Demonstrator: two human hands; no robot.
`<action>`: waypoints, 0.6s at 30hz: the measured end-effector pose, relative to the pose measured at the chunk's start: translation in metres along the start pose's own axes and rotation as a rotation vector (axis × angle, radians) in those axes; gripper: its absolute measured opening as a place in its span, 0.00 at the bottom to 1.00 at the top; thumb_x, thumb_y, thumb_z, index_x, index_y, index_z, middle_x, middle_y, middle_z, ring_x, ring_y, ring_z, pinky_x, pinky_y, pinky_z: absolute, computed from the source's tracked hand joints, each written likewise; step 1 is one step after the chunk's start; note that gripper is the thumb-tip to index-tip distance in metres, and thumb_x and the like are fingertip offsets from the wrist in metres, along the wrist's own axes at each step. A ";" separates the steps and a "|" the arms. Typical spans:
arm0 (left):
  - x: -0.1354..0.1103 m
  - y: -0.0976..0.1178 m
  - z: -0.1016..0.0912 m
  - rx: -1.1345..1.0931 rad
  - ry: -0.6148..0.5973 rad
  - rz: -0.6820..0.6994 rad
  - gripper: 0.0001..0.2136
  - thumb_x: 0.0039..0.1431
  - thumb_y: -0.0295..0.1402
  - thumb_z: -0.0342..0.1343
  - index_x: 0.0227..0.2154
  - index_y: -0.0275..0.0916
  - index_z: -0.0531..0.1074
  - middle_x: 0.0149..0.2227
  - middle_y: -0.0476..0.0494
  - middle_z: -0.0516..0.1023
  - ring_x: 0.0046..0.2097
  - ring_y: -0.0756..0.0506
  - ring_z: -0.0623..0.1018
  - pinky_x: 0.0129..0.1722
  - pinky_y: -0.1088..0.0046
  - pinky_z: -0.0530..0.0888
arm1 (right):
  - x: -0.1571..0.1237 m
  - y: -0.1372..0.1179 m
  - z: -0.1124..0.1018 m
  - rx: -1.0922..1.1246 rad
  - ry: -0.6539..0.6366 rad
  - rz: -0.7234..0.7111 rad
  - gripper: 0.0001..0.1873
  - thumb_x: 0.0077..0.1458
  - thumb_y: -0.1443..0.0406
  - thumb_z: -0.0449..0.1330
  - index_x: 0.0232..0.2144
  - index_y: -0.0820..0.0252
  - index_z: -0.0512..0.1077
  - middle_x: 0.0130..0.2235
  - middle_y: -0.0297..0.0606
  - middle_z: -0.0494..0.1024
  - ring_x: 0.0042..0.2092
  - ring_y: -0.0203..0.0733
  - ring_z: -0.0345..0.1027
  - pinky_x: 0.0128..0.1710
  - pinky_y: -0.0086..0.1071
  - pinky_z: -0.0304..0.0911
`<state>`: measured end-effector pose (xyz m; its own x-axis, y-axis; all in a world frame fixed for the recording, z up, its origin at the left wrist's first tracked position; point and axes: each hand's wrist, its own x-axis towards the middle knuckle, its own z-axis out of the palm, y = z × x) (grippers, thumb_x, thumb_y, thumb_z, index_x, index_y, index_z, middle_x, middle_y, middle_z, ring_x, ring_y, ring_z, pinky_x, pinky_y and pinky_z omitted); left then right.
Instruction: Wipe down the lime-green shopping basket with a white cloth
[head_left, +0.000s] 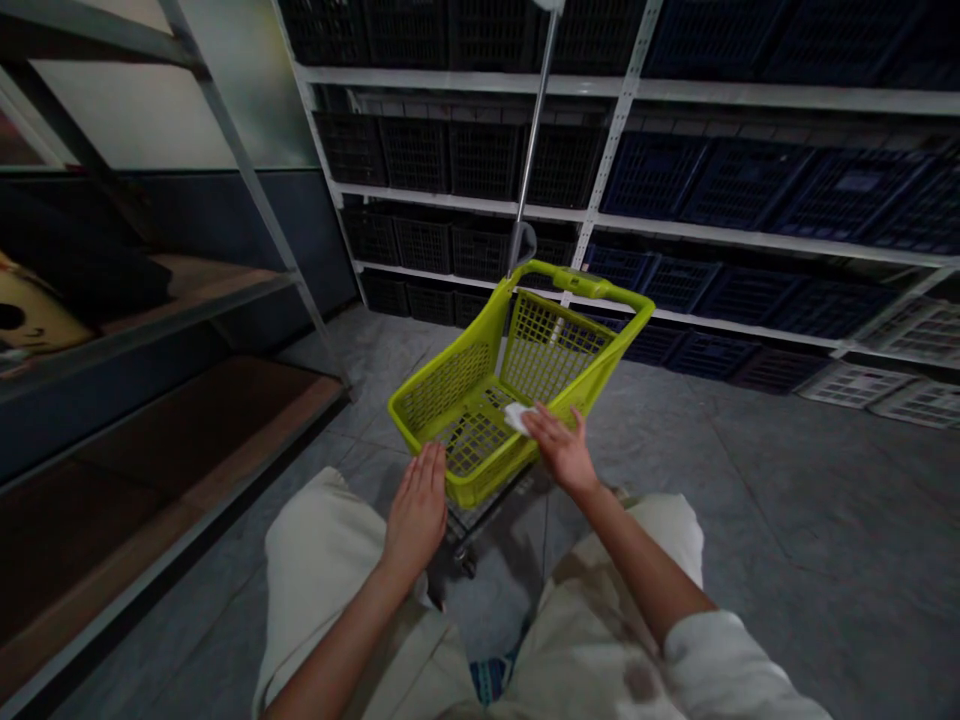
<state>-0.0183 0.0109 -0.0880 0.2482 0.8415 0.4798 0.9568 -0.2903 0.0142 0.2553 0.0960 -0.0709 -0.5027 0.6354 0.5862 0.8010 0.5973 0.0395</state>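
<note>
The left hand (421, 505) was almost flat, its fingers (429, 465) close together. The right hand (564, 452) pointed inward, thumb (579, 422) sticking up. Both arms (649, 565) reached forward over spread legs (319, 540).

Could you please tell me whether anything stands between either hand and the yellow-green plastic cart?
Only the small white cloth or paper in the right hand, at the right side of the yellow-green plastic cart; nothing visible stands between the left hand and the cart.
</note>
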 end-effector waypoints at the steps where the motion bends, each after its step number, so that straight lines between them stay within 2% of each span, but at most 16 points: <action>1: 0.003 0.003 0.000 -0.018 0.004 -0.001 0.37 0.58 0.22 0.45 0.69 0.28 0.40 0.68 0.28 0.59 0.69 0.38 0.59 0.67 0.56 0.60 | -0.001 0.018 -0.003 -0.034 0.027 0.056 0.28 0.62 0.71 0.50 0.63 0.48 0.62 0.58 0.40 0.75 0.65 0.45 0.60 0.67 0.53 0.31; 3: 0.006 0.016 0.000 -0.059 0.003 -0.007 0.37 0.57 0.22 0.46 0.69 0.28 0.40 0.68 0.27 0.57 0.70 0.37 0.57 0.66 0.55 0.60 | -0.006 0.039 -0.005 -0.063 0.084 0.147 0.30 0.61 0.73 0.49 0.63 0.50 0.61 0.59 0.41 0.74 0.65 0.45 0.59 0.67 0.52 0.30; 5: 0.004 0.036 -0.001 -0.092 -0.010 -0.005 0.37 0.58 0.21 0.45 0.69 0.28 0.40 0.68 0.28 0.57 0.70 0.38 0.55 0.66 0.56 0.61 | -0.014 0.034 -0.004 -0.058 0.156 0.232 0.31 0.60 0.74 0.48 0.64 0.51 0.60 0.60 0.41 0.73 0.65 0.45 0.59 0.67 0.52 0.31; 7: -0.001 0.057 -0.001 -0.105 -0.032 0.052 0.36 0.58 0.21 0.44 0.69 0.27 0.38 0.69 0.28 0.57 0.71 0.39 0.53 0.67 0.58 0.60 | -0.023 0.008 -0.002 -0.031 0.196 0.306 0.32 0.59 0.74 0.48 0.64 0.50 0.59 0.60 0.41 0.73 0.66 0.45 0.59 0.67 0.53 0.31; 9: -0.005 0.074 0.000 -0.074 -0.047 0.054 0.37 0.59 0.21 0.44 0.69 0.26 0.37 0.69 0.27 0.54 0.71 0.38 0.52 0.67 0.58 0.60 | -0.031 -0.028 -0.002 0.011 0.171 0.315 0.33 0.60 0.74 0.48 0.65 0.50 0.58 0.60 0.40 0.73 0.66 0.44 0.58 0.68 0.53 0.29; 11: -0.006 0.082 0.001 -0.042 -0.037 0.045 0.37 0.59 0.21 0.44 0.69 0.24 0.35 0.69 0.26 0.54 0.71 0.38 0.53 0.66 0.59 0.61 | -0.038 -0.059 -0.005 0.062 0.100 0.232 0.33 0.60 0.74 0.48 0.65 0.50 0.57 0.61 0.41 0.72 0.67 0.43 0.56 0.68 0.51 0.28; 13: -0.004 0.084 0.002 -0.028 -0.027 0.043 0.38 0.59 0.21 0.44 0.69 0.24 0.34 0.68 0.26 0.56 0.70 0.38 0.54 0.66 0.59 0.61 | -0.041 -0.070 -0.010 0.088 0.025 0.101 0.33 0.60 0.74 0.47 0.66 0.51 0.57 0.61 0.41 0.71 0.67 0.42 0.55 0.69 0.50 0.26; 15: -0.001 0.081 0.003 -0.030 -0.029 0.056 0.37 0.59 0.21 0.44 0.69 0.25 0.34 0.68 0.27 0.56 0.70 0.39 0.55 0.66 0.60 0.61 | -0.044 -0.054 -0.017 0.073 -0.020 0.021 0.33 0.60 0.74 0.47 0.66 0.51 0.57 0.61 0.42 0.71 0.67 0.41 0.56 0.69 0.50 0.26; 17: 0.001 0.079 0.004 -0.034 -0.041 0.073 0.37 0.59 0.21 0.43 0.69 0.25 0.35 0.68 0.27 0.57 0.70 0.40 0.56 0.67 0.60 0.60 | -0.046 -0.018 -0.026 0.020 -0.015 0.045 0.33 0.60 0.74 0.48 0.65 0.50 0.58 0.61 0.41 0.72 0.66 0.41 0.59 0.69 0.50 0.27; 18: 0.002 0.078 0.005 -0.034 -0.046 0.083 0.36 0.59 0.21 0.43 0.69 0.25 0.36 0.68 0.27 0.57 0.70 0.40 0.56 0.67 0.60 0.60 | -0.047 0.002 -0.030 -0.022 0.008 0.100 0.33 0.59 0.75 0.49 0.65 0.50 0.58 0.60 0.40 0.72 0.65 0.41 0.60 0.68 0.50 0.27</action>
<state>0.0574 -0.0079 -0.0904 0.3335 0.8339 0.4398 0.9273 -0.3742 0.0064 0.2900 0.0523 -0.0740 -0.4174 0.6875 0.5943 0.8540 0.5203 -0.0021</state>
